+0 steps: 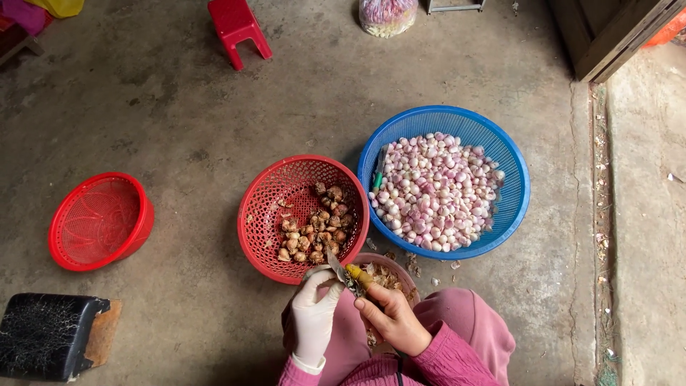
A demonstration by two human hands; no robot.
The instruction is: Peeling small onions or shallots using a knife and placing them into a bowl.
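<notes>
My right hand [391,317], bare, grips a small knife [348,274] with a yellow handle, its blade pointing up and left. My left hand [314,314] wears a white glove and pinches something small right against the blade; what it holds is too hidden to name. Both hands hover over a small pink bowl [396,266] of peelings on my lap. Just beyond stands a red mesh basket [266,214] with several brown unpeeled shallots [318,229]. To its right a blue mesh basket [514,179] holds a heap of peeled pink-white shallots [436,193].
An empty red basket [100,221] lies tilted at the left. A black box-like object [53,334] sits at the lower left. A red plastic stool [238,27] and a clear bag [387,16] stand at the far edge. A concrete step runs along the right.
</notes>
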